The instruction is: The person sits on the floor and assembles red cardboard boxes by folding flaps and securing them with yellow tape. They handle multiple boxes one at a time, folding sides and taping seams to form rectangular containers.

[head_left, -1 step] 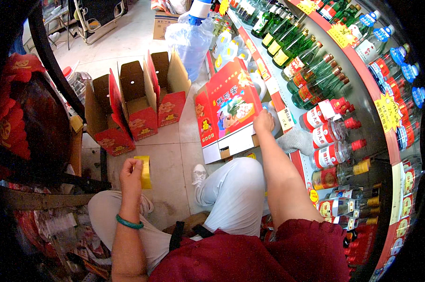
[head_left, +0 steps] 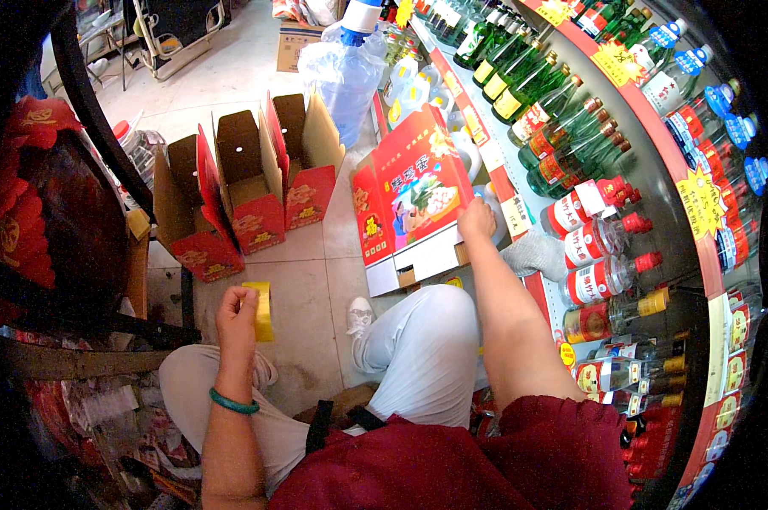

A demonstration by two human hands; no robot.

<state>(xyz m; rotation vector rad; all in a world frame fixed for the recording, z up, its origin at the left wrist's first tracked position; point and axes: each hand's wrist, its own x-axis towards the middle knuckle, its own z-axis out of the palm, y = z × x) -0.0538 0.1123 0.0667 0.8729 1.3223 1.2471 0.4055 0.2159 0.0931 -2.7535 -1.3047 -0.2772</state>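
Observation:
My left hand [head_left: 235, 310] is raised over my knee and holds a small yellow flat piece [head_left: 263, 311]; a green bracelet [head_left: 233, 402] sits on that wrist. My right hand [head_left: 476, 219] reaches forward and grips the right edge of a large red carton [head_left: 409, 191] with a printed picture. That carton stands tilted on the tiled floor against the low shelf. I am sitting or crouching, with pale trousers and a white shoe [head_left: 360, 319] below me.
Three open red cartons [head_left: 252, 183] stand side by side on the floor to the left. Shelves of green, clear and red-labelled bottles [head_left: 571, 144] curve along the right. A large clear water jug [head_left: 345, 72] stands ahead, with a dark frame and red goods on the left.

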